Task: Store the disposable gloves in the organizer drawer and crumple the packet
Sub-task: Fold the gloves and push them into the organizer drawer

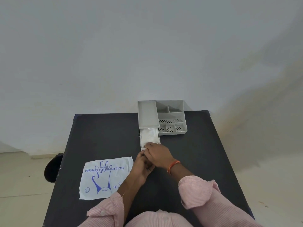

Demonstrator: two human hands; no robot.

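my table (101, 136): dark, matt | organizer (170, 115): grey matt plastic | gloves (150, 135): thin whitish film | packet (106, 177): creased printed plastic | my sleeves (201, 194): striped pink cloth

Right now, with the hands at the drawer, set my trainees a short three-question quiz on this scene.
1. True or false: the drawer is pulled open with gloves inside.
2. The packet lies: A) flat on the table, B) crumpled, C) in the organizer.
3. Which hand wears an orange wristband?

Key: 1 true; 2 A; 3 the right hand, which rests at the drawer's front beside the left hand.
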